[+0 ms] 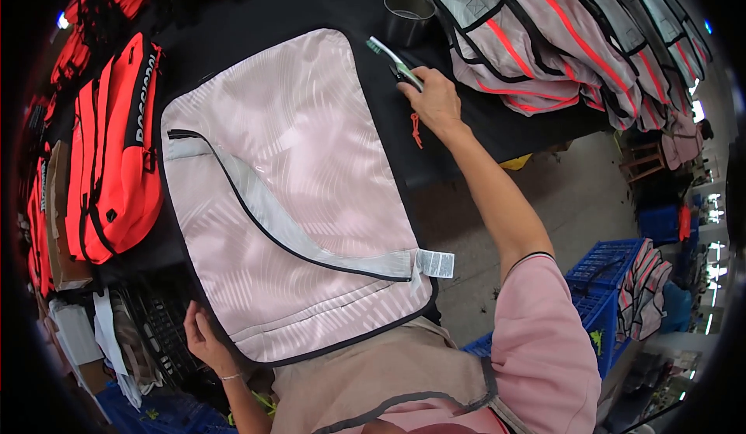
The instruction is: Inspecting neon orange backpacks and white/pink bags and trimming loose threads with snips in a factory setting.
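Note:
A pale pink, patterned fabric piece point(303, 123) with black edging lies flat in front of me, its near end over my lap. A grey-white strip with a black border curves across it, ending at a white label point(435, 264) on the right. My right hand point(437, 101) is closed around a green and white toothbrush point(395, 62), bristle end pointing far left. Some small black item shows by those fingers; whether they grip it, I cannot tell. Beside the fabric's near left edge, my left hand point(205, 336) has its fingers apart and holds nothing.
Red-orange backpacks point(116, 154) stand at the left. Far right, grey and pink pieces with neon stripes point(536, 41) lie piled. A metal cup point(409, 16) sits on the black table point(311, 3), and a red cord point(416, 131) lies nearer. Blue crates point(594, 294) stand at the lower right.

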### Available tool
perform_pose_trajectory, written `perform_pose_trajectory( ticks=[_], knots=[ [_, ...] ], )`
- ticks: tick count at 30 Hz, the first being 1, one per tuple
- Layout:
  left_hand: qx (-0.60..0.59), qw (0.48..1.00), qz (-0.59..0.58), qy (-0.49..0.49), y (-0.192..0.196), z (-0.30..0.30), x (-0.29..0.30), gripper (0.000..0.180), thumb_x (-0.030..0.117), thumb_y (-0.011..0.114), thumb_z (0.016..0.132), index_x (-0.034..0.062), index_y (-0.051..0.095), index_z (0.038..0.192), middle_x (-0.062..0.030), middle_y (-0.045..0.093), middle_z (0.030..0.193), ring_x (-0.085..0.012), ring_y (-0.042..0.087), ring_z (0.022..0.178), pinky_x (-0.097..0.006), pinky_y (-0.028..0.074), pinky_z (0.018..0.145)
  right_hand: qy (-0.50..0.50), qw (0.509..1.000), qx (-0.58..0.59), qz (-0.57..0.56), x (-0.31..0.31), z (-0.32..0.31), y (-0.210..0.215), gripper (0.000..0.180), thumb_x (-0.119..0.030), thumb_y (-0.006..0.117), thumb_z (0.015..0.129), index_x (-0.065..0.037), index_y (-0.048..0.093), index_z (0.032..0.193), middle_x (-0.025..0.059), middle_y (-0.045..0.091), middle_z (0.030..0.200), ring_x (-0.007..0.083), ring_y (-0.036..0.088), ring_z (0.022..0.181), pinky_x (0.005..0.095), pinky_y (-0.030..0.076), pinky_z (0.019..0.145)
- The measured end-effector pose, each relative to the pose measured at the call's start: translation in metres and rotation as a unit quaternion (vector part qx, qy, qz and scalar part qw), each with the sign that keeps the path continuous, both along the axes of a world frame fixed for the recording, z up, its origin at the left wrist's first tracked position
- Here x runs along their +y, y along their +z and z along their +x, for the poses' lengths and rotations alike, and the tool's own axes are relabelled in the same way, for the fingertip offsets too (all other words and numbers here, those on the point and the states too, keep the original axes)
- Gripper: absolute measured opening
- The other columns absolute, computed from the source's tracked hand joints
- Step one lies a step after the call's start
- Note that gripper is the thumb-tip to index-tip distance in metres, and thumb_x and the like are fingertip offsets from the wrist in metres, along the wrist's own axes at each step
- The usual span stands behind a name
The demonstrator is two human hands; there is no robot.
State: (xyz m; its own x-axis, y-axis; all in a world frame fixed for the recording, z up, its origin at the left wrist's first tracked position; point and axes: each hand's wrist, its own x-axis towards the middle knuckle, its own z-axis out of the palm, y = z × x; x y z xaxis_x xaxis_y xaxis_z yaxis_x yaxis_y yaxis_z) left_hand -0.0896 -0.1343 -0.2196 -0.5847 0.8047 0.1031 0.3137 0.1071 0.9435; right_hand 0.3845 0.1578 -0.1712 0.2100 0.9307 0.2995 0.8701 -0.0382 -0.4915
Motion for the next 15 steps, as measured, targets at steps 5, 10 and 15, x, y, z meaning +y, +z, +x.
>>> perform_pose_trajectory(
  ticks=[5,10,15],
  knots=[
    [-0.108,0.991,-0.065,-0.041,-0.007,0.01,-0.015,0.047,0.016,0.043,0.101,-0.0022,0.04,0.144,-0.0141,0.045,0.145,-0.0225,0.047,0.129,-0.034,0.036,0.108,0.004,0.995,-0.094,-0.019,0.005,0.014,-0.029,0.026,-0.029,0.064,0.088,-0.013,0.061,0.109,0.0106,0.061,0.109,0.0376,0.065,0.097,0.0505,0.053,0.079],
    [-0.562,0.79,-0.063,-0.238,-0.05,-0.033,-0.04,0.074,0.037,0.062,0.089,0.007,0.032,0.149,-0.011,0.049,0.142,-0.0277,0.049,0.129,-0.042,0.041,0.107,-0.032,0.989,-0.14,0.045,-0.036,0.05,-0.031,0.029,-0.023,0.065,0.089,-0.015,0.058,0.116,0.0085,0.055,0.114,0.0387,0.066,0.088,0.0495,0.054,0.07],
    [-0.414,0.855,-0.224,-0.22,0.004,0.001,-0.014,0.086,0.017,0.077,0.066,-0.0026,0.039,0.14,-0.0147,0.058,0.129,-0.0263,0.058,0.115,-0.039,0.045,0.1,0.055,0.971,0.229,0.029,-0.085,-0.014,-0.001,0.036,-0.026,0.074,0.086,-0.001,0.065,0.111,0.0069,0.065,0.092,0.0162,0.062,0.08,0.0301,0.049,0.072]
  ],
)
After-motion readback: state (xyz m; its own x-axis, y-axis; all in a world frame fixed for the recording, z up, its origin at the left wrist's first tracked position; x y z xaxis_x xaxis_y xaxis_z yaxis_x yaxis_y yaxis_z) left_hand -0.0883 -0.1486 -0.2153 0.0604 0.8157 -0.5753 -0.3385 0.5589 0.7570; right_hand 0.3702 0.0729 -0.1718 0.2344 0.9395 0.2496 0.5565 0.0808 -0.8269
